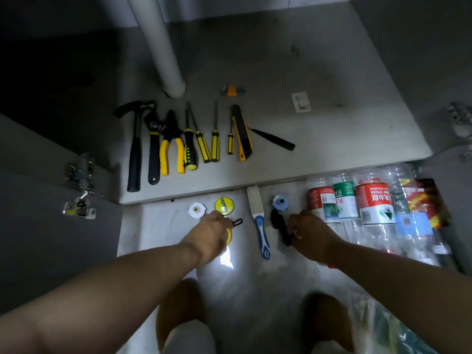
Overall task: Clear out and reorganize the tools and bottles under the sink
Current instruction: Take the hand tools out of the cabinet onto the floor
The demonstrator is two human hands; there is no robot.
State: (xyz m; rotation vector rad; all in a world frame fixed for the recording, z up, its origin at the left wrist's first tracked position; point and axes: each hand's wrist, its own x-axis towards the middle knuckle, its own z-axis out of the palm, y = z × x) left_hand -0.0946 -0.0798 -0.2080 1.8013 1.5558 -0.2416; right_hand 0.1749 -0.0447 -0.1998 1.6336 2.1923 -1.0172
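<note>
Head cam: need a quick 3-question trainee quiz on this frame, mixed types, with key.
1. True or false: of the tools laid out on the cabinet floor, the hammer lies furthest left.
2. What lies between the left hand and the right hand? A) a blue-handled brush B) a pair of pliers C) a bottle
3. Fill in: the black object is gripped by the ____ hand, the yellow round object by the other.
Key: 1 true; 2 A; 3 right.
</note>
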